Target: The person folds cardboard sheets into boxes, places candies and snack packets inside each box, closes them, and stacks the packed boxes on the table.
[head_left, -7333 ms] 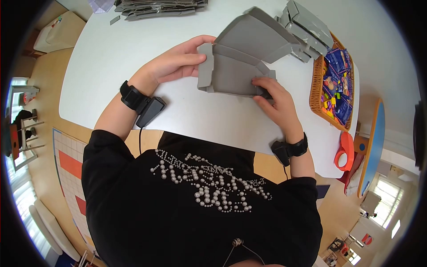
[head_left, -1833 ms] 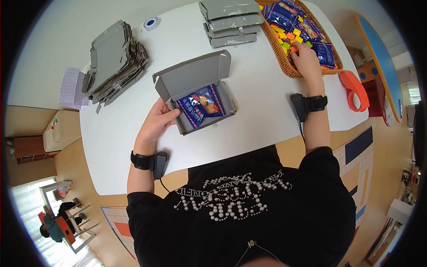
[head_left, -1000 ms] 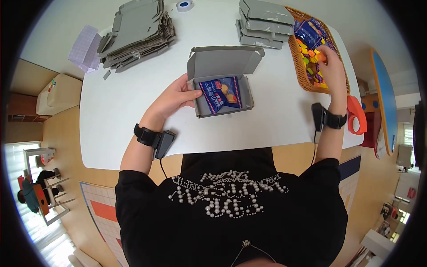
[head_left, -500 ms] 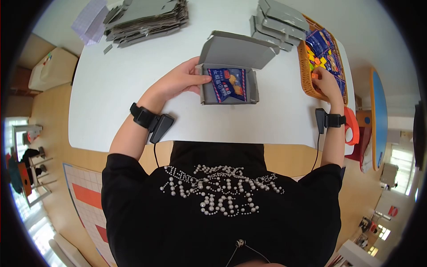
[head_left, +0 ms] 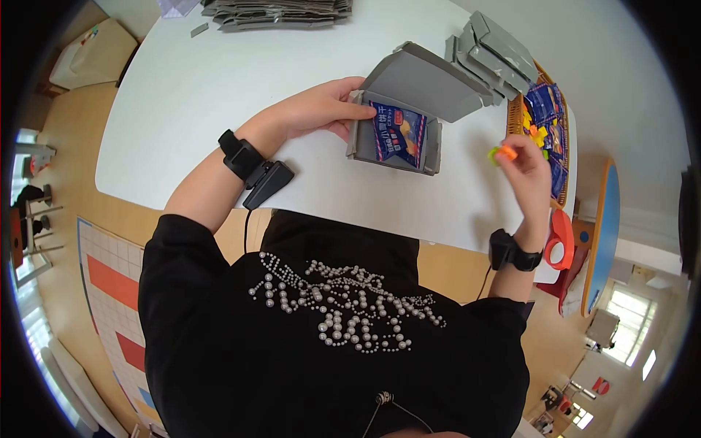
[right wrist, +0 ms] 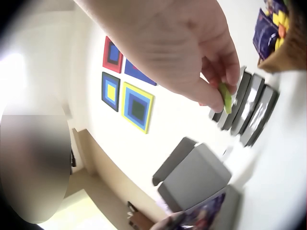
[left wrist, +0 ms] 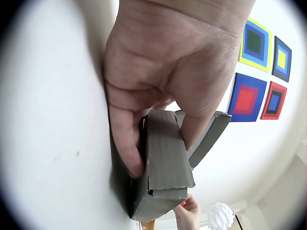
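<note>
A grey cardboard box stands with its lid raised, and a blue snack packet lies inside it. My left hand grips the box's left side wall, its thumb over the edge; in the left wrist view the hand has fingers and thumb on either side of that grey wall. Between the basket and the box, my right hand pinches small orange and green pieces. The right wrist view shows a green piece between the fingertips of the right hand.
The wicker basket with packets and yellow pieces stands at the right, beside stacked closed grey boxes. Flattened cardboard is piled at the far left. A red tape dispenser sits at the right table edge.
My right hand has lifted out of the basket with small pieces and moved left towards the box. The left hand keeps its grip on the box. The head view has shifted.
</note>
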### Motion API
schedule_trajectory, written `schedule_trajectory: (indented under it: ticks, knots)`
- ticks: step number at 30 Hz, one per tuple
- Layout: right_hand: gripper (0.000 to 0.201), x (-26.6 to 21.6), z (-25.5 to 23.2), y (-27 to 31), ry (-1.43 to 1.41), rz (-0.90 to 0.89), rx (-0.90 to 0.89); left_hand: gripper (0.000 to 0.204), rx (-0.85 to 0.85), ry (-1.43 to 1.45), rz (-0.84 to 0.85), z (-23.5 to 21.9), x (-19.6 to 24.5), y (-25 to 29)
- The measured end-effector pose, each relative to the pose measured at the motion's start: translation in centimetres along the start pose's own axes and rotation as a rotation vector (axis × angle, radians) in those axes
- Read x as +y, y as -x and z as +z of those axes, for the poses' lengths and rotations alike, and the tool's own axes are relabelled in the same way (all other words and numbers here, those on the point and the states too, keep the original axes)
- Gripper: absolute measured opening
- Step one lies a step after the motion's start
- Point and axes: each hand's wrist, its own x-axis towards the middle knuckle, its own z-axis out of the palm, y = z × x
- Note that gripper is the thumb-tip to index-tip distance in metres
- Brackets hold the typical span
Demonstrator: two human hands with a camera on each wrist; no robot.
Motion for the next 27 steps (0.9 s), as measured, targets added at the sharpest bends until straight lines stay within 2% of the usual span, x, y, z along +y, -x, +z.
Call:
schedule_trajectory:
  ticks: [1, 3, 5, 9, 12, 17, 19, 20, 22, 23, 25, 26, 27]
  knots:
    - [0.019, -1.2, 1.2, 0.0, -0.100, -0.031, -0.066, 0.049, 0.002, 0.004, -0.004, -0.1, 0.0, -0.1]
    - [0.020, -1.8, 2.6, -0.6, -0.152, -0.051, -0.071, 0.047, -0.002, 0.007, 0.008, -0.4, -0.3, -0.3]
    - [0.022, -4.2, 6.1, -1.1, -0.323, -0.102, -0.190, 0.045, -0.015, 0.008, 0.015, -0.3, -0.3, -0.2]
    - [0.024, -7.0, 9.8, -2.2, -0.167, -0.136, -0.273, 0.039, -0.031, 0.074, 0.006, -0.1, 0.1, 0.1]
    - [0.025, -7.6, 11.1, -2.5, 0.026, -0.271, -0.153, 0.038, -0.041, 0.067, -0.005, -0.3, 0.2, 0.2]
    - [0.021, -5.1, 9.0, -2.3, 0.055, -0.281, -0.027, 0.036, -0.046, 0.015, 0.021, -0.5, -0.4, -0.1]
    - [0.018, -3.4, 7.6, -2.3, 0.109, -0.353, 0.225, 0.036, -0.035, 0.032, 0.024, -0.5, -0.3, -0.1]
    - [0.018, -2.8, 7.0, -2.4, 0.112, -0.349, 0.223, 0.036, -0.039, 0.036, 0.022, -0.5, -0.2, -0.1]
    - [0.020, -1.8, 6.1, -2.5, 0.030, -0.274, 0.366, 0.037, -0.044, 0.176, 0.014, -0.6, -0.1, -0.2]
    - [0.020, -1.6, 6.0, -2.6, 0.028, -0.268, 0.367, 0.037, -0.046, 0.175, 0.008, -0.7, 0.0, -0.2]
    - [0.027, -1.3, 5.8, -3.0, -0.166, -0.258, 0.383, 0.039, 0.042, 0.303, 0.002, -0.8, 0.0, -0.2]
    - [0.039, -1.1, 5.8, -3.0, -0.139, -0.259, 0.315, 0.038, 0.066, 0.321, 0.008, -0.8, -0.1, -0.3]
    - [0.039, -0.8, 6.1, -3.2, -0.141, -0.255, 0.318, 0.038, 0.064, 0.319, 0.004, -0.7, -0.2, -0.3]
